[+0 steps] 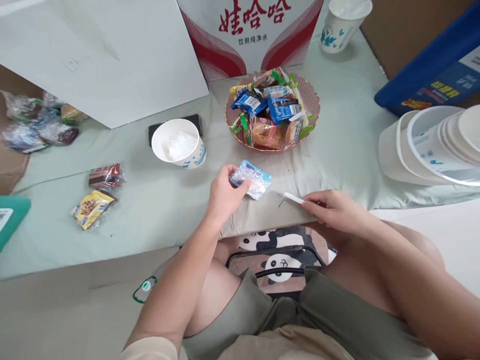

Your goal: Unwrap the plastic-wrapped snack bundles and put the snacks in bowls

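Blue packet (258, 177): pinched in my left hand (227, 192); at its four o'clock, my right hand (332, 210) pinches a white stick (291, 197). I see snacks (285, 109) in the bowl (314, 99) at one, plastic (180, 146) in the cup (195, 158) at ten.

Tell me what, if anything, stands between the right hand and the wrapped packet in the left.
Only the slim white tool that the right hand itself holds, its tip toward the wrapped packet but apart from it. Nothing else visible blocks the gap; the left hand grips the packet's left end.
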`<state>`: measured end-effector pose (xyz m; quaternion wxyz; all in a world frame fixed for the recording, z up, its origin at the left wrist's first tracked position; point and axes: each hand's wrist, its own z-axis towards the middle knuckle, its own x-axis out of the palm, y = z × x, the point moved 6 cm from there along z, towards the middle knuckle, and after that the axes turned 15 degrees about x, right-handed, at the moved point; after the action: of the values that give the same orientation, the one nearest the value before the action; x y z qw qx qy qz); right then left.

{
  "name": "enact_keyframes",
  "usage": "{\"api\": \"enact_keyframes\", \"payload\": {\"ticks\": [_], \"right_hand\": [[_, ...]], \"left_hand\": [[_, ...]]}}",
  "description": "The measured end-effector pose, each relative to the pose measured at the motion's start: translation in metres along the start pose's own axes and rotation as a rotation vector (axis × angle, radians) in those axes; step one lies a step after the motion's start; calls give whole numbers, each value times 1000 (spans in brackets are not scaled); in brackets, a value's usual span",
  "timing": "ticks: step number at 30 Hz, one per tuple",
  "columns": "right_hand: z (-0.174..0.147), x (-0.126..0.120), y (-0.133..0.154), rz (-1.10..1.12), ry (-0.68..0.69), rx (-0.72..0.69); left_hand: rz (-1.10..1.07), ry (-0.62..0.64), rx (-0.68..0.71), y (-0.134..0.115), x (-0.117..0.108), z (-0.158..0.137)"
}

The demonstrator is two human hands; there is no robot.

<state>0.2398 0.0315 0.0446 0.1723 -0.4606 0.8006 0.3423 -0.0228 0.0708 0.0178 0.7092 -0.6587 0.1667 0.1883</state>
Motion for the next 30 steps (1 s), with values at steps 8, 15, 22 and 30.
{"api": "enact_keyframes", "payload": {"ticks": [8, 15, 22, 30], "right_hand": [[20, -52, -19, -223, -828, -65], [17, 11, 56, -89, -544, -665], [31, 27, 77, -44, -512, -662], [19, 5, 62, 93, -556, -686]], "left_hand": [[243, 99, 442, -29, -2, 7], [7, 91, 242, -19, 0, 4], [87, 201, 375, -32, 1, -4], [-346, -114, -18, -9, -20, 2]]}}
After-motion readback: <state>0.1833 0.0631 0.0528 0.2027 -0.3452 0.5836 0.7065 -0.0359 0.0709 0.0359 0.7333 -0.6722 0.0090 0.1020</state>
